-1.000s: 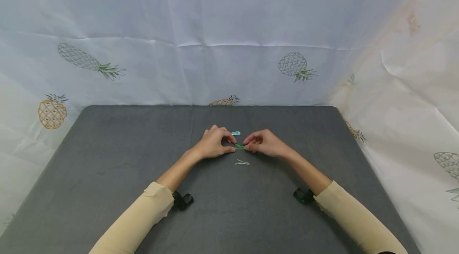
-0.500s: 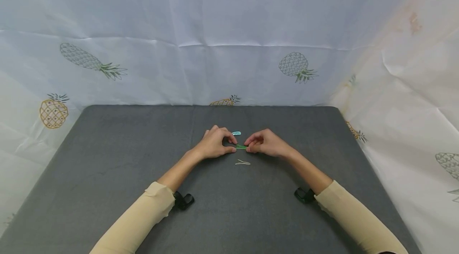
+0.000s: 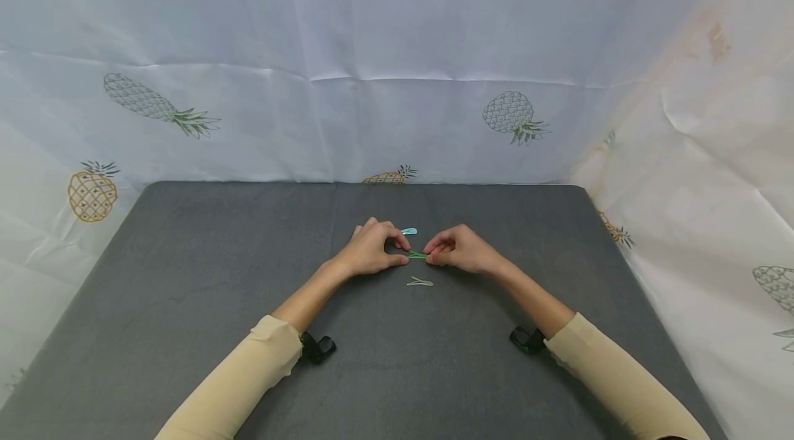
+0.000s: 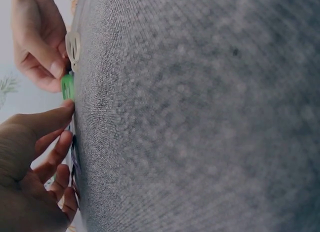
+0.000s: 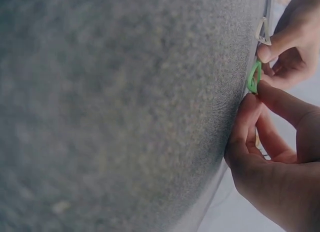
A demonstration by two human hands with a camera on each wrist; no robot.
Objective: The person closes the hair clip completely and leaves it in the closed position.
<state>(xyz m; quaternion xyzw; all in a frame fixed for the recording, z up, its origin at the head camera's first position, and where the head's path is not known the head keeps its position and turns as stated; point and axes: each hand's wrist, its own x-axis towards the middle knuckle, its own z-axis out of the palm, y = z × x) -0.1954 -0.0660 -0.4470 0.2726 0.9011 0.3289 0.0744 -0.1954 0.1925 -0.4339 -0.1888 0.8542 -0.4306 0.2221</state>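
Note:
A green snap hair clip (image 3: 418, 255) lies between my two hands at the middle of the table, its arms spread apart. My left hand (image 3: 372, 249) holds the left end with thumb and index finger. From the other side, my right hand (image 3: 457, 248) pinches the right end between thumb and fingertips. In the right wrist view the green clip (image 5: 254, 78) shows a looped frame. Closer to me lies an off-white snap hair clip (image 3: 420, 281), also spread. Beyond the left fingers is a light blue hair clip (image 3: 409, 231), partly hidden by that hand.
The dark grey tabletop (image 3: 397, 371) runs back to a white cloth (image 3: 397, 130) printed with pineapples. Black camera mounts (image 3: 318, 349) sit at both wrists, beside the cream sleeves (image 3: 248, 371).
Both hands stay in place on the green hair clip. The off-white and light blue clips have not moved; the whole view has shifted only slightly.

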